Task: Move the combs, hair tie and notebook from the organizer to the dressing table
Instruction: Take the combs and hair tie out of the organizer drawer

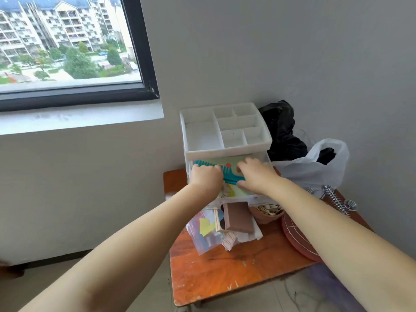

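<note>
A white organizer (227,149) with an empty divided top tray stands at the back of an orange-brown wooden table (225,273). Its drawer is pulled out. Inside lies a pale green notebook (231,162) with a teal comb (227,173) across it. My left hand (206,176) is closed over the comb's left part. My right hand (256,174) rests on the comb's right end and the notebook, fingers curled around them. A small red spot (228,165) shows on the notebook; I cannot tell what it is. No hair tie can be made out.
In front of the organizer lie plastic bags with paper scraps (209,233) and a brown box (238,217). A cup of small sticks (267,210), a round reddish tray (295,235), metal springs (335,197), a white bag (315,165) and a black bag (281,129) crowd the right side.
</note>
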`<state>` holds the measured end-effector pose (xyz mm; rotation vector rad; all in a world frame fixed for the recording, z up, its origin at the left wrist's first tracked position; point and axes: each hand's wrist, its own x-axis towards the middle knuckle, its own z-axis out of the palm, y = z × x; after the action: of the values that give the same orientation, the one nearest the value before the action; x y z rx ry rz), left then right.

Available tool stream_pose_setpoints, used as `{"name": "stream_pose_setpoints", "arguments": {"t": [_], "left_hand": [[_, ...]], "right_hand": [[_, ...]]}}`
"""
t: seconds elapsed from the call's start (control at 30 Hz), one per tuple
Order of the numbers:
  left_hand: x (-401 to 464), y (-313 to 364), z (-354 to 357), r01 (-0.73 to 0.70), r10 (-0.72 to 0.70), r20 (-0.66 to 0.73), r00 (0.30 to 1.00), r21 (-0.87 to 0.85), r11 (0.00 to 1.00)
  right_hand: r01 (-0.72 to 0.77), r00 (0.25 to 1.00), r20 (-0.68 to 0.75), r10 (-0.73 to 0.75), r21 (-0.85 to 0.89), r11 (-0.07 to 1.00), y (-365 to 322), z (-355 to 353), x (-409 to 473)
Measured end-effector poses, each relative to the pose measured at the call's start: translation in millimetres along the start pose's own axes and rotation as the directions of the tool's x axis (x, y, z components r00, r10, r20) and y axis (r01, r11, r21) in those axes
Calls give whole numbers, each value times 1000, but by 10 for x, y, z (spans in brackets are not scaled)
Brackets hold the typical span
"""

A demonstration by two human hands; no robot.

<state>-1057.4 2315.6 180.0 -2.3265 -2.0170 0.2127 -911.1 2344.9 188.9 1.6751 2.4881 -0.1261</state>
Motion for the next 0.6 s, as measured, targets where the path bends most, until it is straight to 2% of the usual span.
{"name": "stream_pose_setpoints", "arguments": {"t": [0.13,0.3,0.43,0.5,0.6], "left_hand": [[-19,31,58,40,-33,72,997,-109,993],[-12,52,29,0,7,93,996,-82,997],[-52,20,37,-18,33,104,994,-146,989],[-76,-11,13,16,15,116,993,-260,965],[-88,-89,-71,102,-27,144,989,-543,834]], "right_hand": [[25,1000,-13,-26,-19,999,13,105,70],[49,998,-30,-52,-74,996,-7,143,119],[60,998,9,-60,-114,992,-15,141,106],[57,998,28,-56,-61,996,-5,118,94],[39,998,43,-43,92,995,35,19,83]]}}
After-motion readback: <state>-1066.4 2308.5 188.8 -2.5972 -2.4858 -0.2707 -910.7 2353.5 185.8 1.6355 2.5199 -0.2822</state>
